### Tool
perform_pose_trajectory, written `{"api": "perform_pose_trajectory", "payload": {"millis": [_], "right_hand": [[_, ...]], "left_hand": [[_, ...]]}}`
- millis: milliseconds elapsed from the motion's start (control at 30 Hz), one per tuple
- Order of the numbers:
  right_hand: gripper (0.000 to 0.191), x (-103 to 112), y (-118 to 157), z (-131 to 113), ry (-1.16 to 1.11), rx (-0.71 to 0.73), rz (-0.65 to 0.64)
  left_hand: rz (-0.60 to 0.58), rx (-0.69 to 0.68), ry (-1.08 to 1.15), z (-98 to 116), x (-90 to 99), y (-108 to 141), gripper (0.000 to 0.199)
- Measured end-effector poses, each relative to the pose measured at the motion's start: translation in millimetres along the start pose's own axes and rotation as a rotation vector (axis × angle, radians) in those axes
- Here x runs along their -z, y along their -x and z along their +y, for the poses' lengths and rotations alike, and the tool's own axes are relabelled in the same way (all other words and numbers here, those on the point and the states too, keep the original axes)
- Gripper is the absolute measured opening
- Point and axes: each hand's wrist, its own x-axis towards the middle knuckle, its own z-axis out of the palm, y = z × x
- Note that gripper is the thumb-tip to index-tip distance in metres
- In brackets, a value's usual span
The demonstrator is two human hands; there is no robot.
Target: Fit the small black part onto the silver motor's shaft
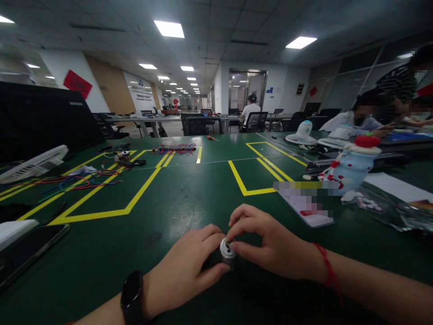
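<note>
Right of cylinder, bagged pale pieces

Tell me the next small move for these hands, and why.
Probably firm the grip of the left hand on the cylinder: that hand curls around its side, while the right hand has thumb and index finger at its top, so a push or twist there might shift it.

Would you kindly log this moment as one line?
left hand: gripping small metal cylinder; right hand: fingertips at its top end; surface: green table
</note>
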Motion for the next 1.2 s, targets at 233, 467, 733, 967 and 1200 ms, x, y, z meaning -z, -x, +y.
{"api": "perform_pose_trajectory", "payload": {"millis": [233,467,733,967,1200], "right_hand": [[0.022,8,15,38,-0.202,-0.325,0.123],[0.026,4,19,53,-0.282,-0.417,0.112],[0.014,3,16,40,-0.033,-0.268,-0.015],[0.010,-8,2,5,-0.011,0.010,0.058],[0.008,-1,9,14,-0.045,-0.045,0.097]], "left_hand": [[-0.002,0.005,0.029,2,3.4,0,0.018],[0.004,0.008,0.025,1,2.8,0,0.019],[0.005,0.003,0.019,0,1.9,0,0.017],[0.019,-0.008,0.005,-1,-1.1,-1,0.016],[0.004,0.003,0.012,0,0.8,-1,0.019]]}}
